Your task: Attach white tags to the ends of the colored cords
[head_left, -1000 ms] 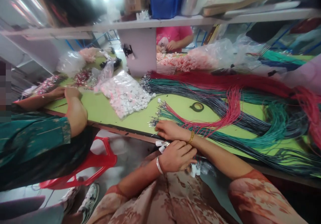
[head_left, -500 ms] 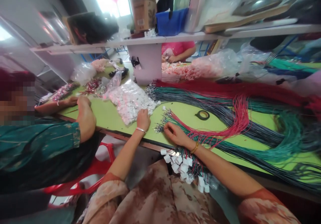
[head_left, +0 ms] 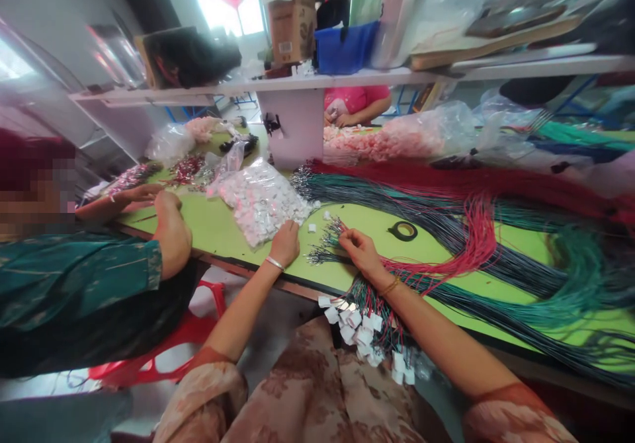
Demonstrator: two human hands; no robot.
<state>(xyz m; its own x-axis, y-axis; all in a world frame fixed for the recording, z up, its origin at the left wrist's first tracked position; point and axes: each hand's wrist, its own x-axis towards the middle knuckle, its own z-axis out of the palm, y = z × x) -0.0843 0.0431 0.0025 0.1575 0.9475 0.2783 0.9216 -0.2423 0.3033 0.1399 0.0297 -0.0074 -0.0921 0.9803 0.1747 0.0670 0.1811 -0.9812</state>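
My left hand (head_left: 286, 244) is closed at the near edge of a clear plastic bag (head_left: 262, 201) full of small white connector housings. Whatever its fingers hold is hidden. Thumb and fingers of my right hand (head_left: 360, 251) are pinched at the metal-tipped ends of a bundle of red wires (head_left: 446, 268). Green and black wire ends (head_left: 320, 255) lie beside and below these fingertips. A loose white connector (head_left: 312, 228) sits on the green tabletop between my hands. Wires with white connectors (head_left: 354, 324) on their ends hang over the table edge, below my right wrist.
A roll of black tape (head_left: 403, 231) lies beyond the red wires. Long red, green and black wires (head_left: 377, 195) stretch rightward across the table. A co-worker (head_left: 79, 278) sits at my left, another person (head_left: 357, 102) opposite. A shelf (head_left: 223, 88) with boxes spans above the table.
My right hand has moved right and slightly up along the wire ends. My left hand has shifted slightly down. A white connector now shows on the table between them.
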